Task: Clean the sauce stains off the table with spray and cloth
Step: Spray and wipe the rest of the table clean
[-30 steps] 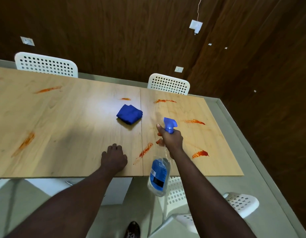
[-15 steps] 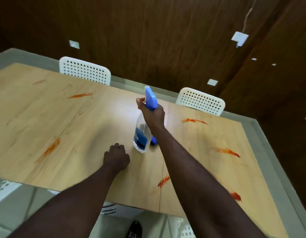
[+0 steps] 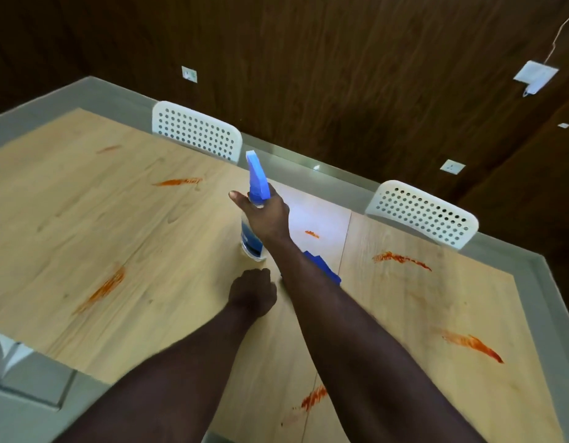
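Head view: right hand [image 3: 265, 215] curls round the spray bottle [image 3: 251, 243] by its neck, base low over the table [image 3: 84, 225]. Best aim the nozzle [image 3: 256, 174] at the stain [image 3: 312, 234] just right of the grip; cloth [image 3: 326, 272] lies partly under that forearm [image 3: 312, 292]. Left hand [image 3: 252, 295] rests behind, fingers hidden.

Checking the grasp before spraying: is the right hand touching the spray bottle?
Touching. The head view shows the right hand curled round the neck of the spray bottle, below its blue head.

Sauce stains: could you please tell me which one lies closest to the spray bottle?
The small smear just right of the right hand holding the spray bottle, beyond the blue cloth; every other stain is longer and farther away.
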